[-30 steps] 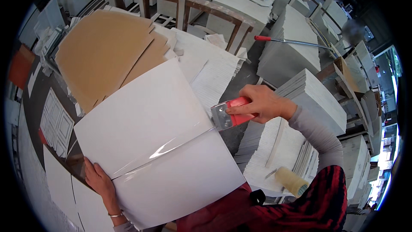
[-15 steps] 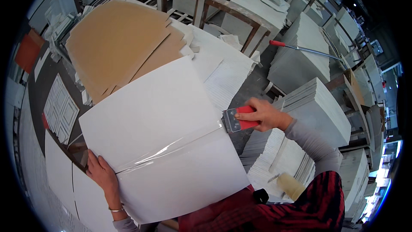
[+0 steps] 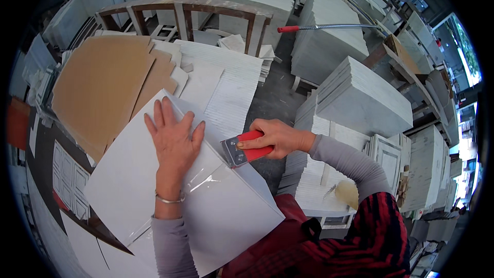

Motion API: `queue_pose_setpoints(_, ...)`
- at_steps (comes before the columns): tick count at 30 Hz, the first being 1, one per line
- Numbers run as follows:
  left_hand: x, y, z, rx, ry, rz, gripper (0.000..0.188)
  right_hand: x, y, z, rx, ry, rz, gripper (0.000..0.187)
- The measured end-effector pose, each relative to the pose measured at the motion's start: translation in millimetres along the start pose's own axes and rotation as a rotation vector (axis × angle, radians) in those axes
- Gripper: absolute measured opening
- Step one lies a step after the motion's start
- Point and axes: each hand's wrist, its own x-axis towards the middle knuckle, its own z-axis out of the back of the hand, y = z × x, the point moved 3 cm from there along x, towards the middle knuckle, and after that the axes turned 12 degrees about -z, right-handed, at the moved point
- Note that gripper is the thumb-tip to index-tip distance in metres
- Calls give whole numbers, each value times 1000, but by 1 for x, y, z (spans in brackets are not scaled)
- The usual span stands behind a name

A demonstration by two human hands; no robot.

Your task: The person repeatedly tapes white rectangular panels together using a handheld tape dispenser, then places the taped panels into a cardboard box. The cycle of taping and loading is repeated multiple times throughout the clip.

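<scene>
- The white box (image 3: 218,216) sits at 7 o'clock from the middle of the view, turned askew, with one corner pointing to 12 and another to between 3 and 4.
- The left hand (image 3: 175,141) lies palm down on the top of the box, toward its 12 o'clock side; its fingers are spread and grip nothing.
- A bracelet (image 3: 170,198) circles the left wrist, just above a grey sleeve (image 3: 172,242).
- The right hand (image 3: 283,138), at 2 o'clock from the box's middle, pinches the red tape dispenser (image 3: 248,155), thumb on the near face, other fingers around the far side.
- The dispenser's metal end points to between 8 and 9 o'clock, at the box's edge; I cannot tell whether it touches.
- Clear, shiny tape (image 3: 208,179) runs along the box top from near the dispenser toward 8 o'clock, passing beneath the left forearm.
- Around the box: brown cardboard (image 3: 103,82) at 11 o'clock, a wooden frame (image 3: 182,7) at 12, a red-handled rod (image 3: 327,27) between 1 and 2, stacked slabs (image 3: 365,98) at 2, a yellowish roll (image 3: 347,194) at 3, a red apron (image 3: 267,226) at 4, a grooved panel (image 3: 71,180) at 9.
</scene>
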Motion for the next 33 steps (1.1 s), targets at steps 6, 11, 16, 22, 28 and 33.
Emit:
queue_pose_setpoints(6,-7,5,-5,-45,-18,-42,22,5,-11,29,-144,72,132,71)
queue_pose_setpoints(11,-11,7,-4,-101,-39,-29,17,-26,-36,54,-264,107,120,70)
queue_pose_setpoints(16,-19,-11,9,-290,97,-433,18,9,1,42,-446,157,164,41)
queue_pose_setpoints(22,-25,-42,17,-501,330,-765,32,27,89,-3,-1373,572,359,16)
queue_pose_setpoints(28,-23,-46,19,-483,419,-686,35,-25,-42,-51,-1096,1018,-108,15)
queue_pose_setpoints(33,-25,-86,3,-301,428,-638,33,28,-97,-16,-341,-117,-670,48)
